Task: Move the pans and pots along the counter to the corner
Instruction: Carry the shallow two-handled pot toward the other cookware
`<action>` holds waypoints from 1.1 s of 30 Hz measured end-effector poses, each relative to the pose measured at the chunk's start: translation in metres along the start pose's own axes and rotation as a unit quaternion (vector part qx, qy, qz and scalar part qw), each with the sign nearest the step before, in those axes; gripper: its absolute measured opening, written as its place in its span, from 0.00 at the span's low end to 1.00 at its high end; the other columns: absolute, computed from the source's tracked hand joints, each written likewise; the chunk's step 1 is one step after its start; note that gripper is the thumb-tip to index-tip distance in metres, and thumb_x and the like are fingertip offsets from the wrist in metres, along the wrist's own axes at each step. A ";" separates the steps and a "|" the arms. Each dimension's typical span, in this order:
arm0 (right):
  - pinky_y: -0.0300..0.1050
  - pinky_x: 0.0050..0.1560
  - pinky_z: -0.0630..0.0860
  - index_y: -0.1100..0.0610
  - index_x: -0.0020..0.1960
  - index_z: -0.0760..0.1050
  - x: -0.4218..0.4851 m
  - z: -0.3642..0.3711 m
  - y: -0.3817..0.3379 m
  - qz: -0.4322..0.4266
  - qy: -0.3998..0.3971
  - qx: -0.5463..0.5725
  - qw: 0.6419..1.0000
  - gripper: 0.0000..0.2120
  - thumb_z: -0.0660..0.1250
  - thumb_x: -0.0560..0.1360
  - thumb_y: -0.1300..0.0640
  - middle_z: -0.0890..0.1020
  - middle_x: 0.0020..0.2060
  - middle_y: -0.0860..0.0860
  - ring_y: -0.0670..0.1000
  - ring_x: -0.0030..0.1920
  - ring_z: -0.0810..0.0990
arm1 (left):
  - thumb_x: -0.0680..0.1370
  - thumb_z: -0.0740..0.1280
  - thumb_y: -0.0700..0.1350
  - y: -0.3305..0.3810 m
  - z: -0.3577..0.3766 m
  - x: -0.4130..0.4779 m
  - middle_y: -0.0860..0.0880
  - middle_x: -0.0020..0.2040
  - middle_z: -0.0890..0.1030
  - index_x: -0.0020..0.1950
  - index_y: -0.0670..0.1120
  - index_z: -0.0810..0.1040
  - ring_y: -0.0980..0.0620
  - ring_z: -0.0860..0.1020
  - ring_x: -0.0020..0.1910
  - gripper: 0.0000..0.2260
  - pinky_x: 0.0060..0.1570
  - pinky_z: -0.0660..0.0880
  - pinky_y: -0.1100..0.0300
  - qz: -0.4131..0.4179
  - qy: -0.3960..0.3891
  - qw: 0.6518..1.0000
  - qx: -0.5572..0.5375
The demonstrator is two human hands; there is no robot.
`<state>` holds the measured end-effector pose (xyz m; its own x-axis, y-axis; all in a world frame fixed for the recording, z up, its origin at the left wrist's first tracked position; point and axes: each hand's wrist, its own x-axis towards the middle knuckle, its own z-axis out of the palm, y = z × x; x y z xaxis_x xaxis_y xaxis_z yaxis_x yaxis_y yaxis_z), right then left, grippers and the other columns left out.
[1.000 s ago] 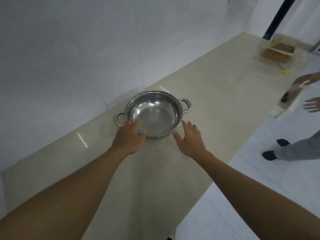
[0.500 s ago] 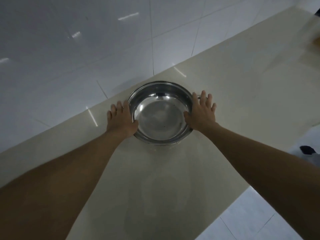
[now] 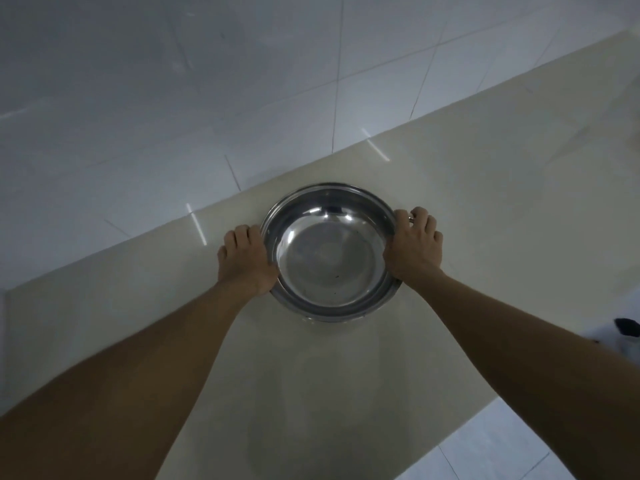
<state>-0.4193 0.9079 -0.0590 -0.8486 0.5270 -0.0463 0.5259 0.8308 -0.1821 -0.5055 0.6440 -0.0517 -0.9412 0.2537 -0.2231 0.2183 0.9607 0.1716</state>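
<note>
We hold the steel pot (image 3: 330,261) from both sides, one hand at each end of its width, because its two side handles are there and an even grip keeps it level. Our left hand (image 3: 246,262) lies against the left rim with the fingers curled down over the side; they seem to wrap the handle there, though the hand hides it. Our right hand (image 3: 414,247) mirrors it on the right rim, fingers bent over the right handle (image 3: 411,217) (a glint of metal shows between two of them).

The pot sits upright and empty on the pale surface (image 3: 502,237), its far rim close to the tiled wall (image 3: 207,98), roughly midway along the stretch we can see. Whether its base is touching the surface or is just lifted off it, we cannot tell.

We judge this to be the start of the carry or slide: the grip is set and the travel is still ahead. The surface appears to end at the far left, so the corner probably lies that way. Staying close to the wall would make for a straight path there.
</note>
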 end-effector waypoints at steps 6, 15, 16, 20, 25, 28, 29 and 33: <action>0.56 0.73 0.59 0.52 0.75 0.62 -0.042 0.000 -0.017 -0.031 -0.024 0.023 0.999 0.29 0.66 0.75 0.58 0.62 0.76 0.54 0.59 0.76 0.56 | 0.79 0.59 0.50 -0.034 0.004 -0.045 0.44 0.73 0.59 0.74 0.44 0.56 0.42 0.56 0.73 0.26 0.71 0.57 0.48 -0.006 -0.020 1.000 -0.017; 0.55 0.71 0.61 0.52 0.73 0.66 -0.127 -0.002 -0.076 -0.131 -0.015 0.044 0.990 0.26 0.65 0.76 0.58 0.67 0.74 0.53 0.58 0.74 0.60 | 0.81 0.58 0.50 -0.115 -0.003 -0.158 0.42 0.80 0.50 0.79 0.40 0.44 0.40 0.45 0.79 0.33 0.77 0.43 0.45 -0.069 -0.037 0.997 -0.023; 0.54 0.71 0.61 0.52 0.73 0.66 -0.138 -0.004 -0.085 -0.140 -0.013 0.043 0.989 0.26 0.65 0.76 0.58 0.67 0.74 0.53 0.58 0.74 0.60 | 0.81 0.58 0.50 -0.125 -0.006 -0.172 0.42 0.79 0.52 0.79 0.40 0.46 0.40 0.46 0.79 0.33 0.77 0.44 0.45 -0.075 -0.026 0.997 -0.024; 0.53 0.71 0.59 0.52 0.73 0.66 -0.193 -0.008 -0.122 -0.176 -0.008 0.049 0.983 0.25 0.64 0.76 0.59 0.67 0.74 0.52 0.57 0.74 0.60 | 0.79 0.59 0.48 -0.168 -0.021 -0.237 0.43 0.75 0.60 0.77 0.41 0.53 0.41 0.55 0.75 0.29 0.76 0.50 0.46 -0.093 0.014 0.995 -0.018; 0.53 0.72 0.59 0.53 0.72 0.67 -0.278 -0.014 -0.175 -0.234 -0.004 0.061 0.970 0.24 0.64 0.76 0.59 0.68 0.73 0.52 0.57 0.74 0.60 | 0.79 0.59 0.47 -0.231 -0.030 -0.338 0.44 0.71 0.64 0.74 0.42 0.58 0.43 0.62 0.70 0.26 0.74 0.56 0.47 -0.131 0.057 0.990 -0.016; 0.53 0.71 0.59 0.53 0.72 0.68 -0.332 -0.016 -0.209 -0.283 -0.005 0.066 0.957 0.25 0.64 0.76 0.58 0.68 0.73 0.52 0.57 0.74 0.61 | 0.79 0.59 0.48 -0.270 -0.031 -0.405 0.44 0.71 0.65 0.74 0.42 0.59 0.43 0.63 0.70 0.24 0.73 0.57 0.48 -0.170 0.078 0.982 -0.012; 0.53 0.71 0.59 0.53 0.72 0.68 -0.351 -0.016 -0.222 -0.301 -0.007 0.069 0.951 0.25 0.65 0.75 0.58 0.68 0.73 0.52 0.57 0.73 0.61 | 0.79 0.59 0.48 -0.283 -0.031 -0.429 0.44 0.71 0.65 0.73 0.42 0.59 0.43 0.63 0.70 0.24 0.73 0.57 0.48 -0.186 0.081 0.979 -0.012; 0.54 0.70 0.61 0.54 0.70 0.70 -0.427 -0.015 -0.276 -0.364 -0.014 0.087 0.927 0.24 0.64 0.74 0.58 0.70 0.71 0.52 0.57 0.72 0.63 | 0.79 0.59 0.48 -0.340 -0.035 -0.518 0.43 0.70 0.65 0.72 0.42 0.59 0.43 0.64 0.69 0.24 0.72 0.58 0.48 -0.246 0.091 0.965 -0.013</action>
<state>-0.2013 0.4558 0.0259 -0.9775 -0.1689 0.1266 -0.2022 0.9217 -0.3311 -0.1012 0.1820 0.0391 -0.9593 -0.2590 -0.1127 -0.2713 0.9560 0.1115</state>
